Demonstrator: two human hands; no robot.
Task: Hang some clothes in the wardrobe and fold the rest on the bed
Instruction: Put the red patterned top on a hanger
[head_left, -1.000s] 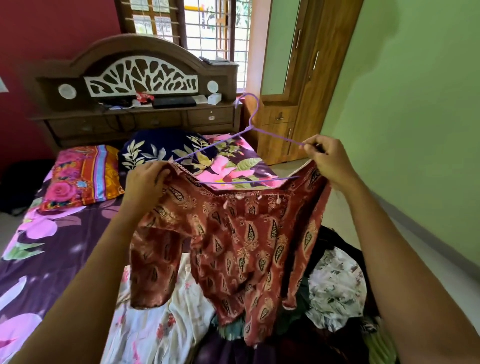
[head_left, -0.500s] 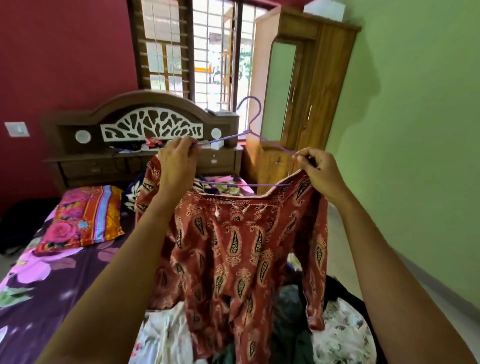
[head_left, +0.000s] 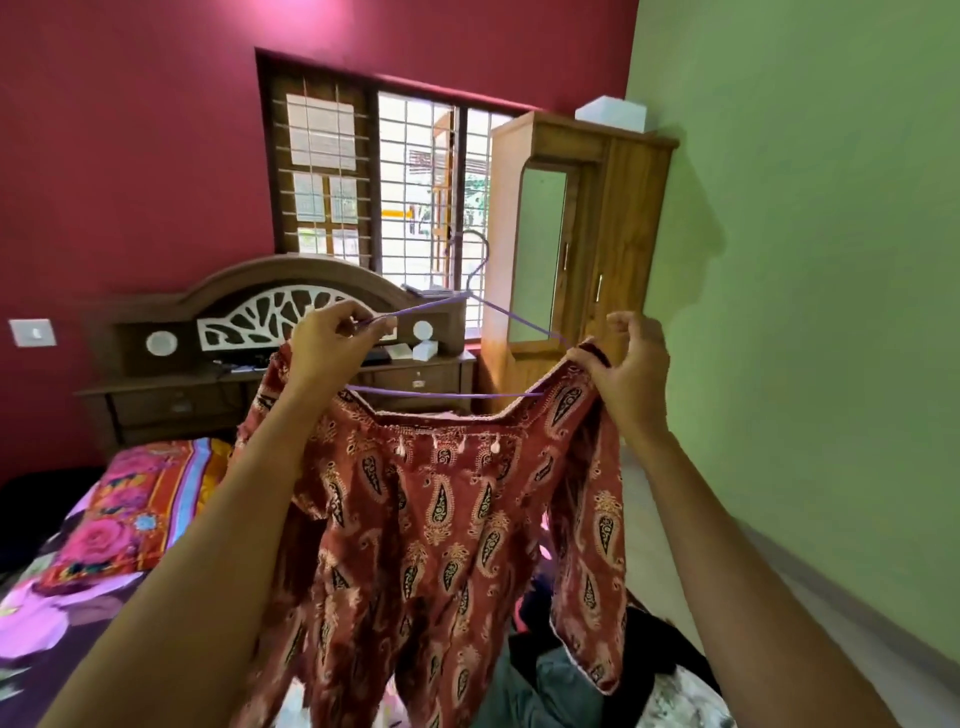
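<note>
No legible text, label, brand, number or sign found on any surface in the head view.

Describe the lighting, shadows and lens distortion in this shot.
Head view: daylight pours through the barred window, overexposed, so the hook of the purple hanger washes out against it. Head view: the wardrobe throws a soft shadow on the green wall. Head view: the wide lens makes the wardrobe and wall corner lean. The red paisley top is sharp.

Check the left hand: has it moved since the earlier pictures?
Yes. The left hand, pinching the purple hanger in the paisley top, has risen: from below the headboard's drawers to in front of its carved panel.
</note>
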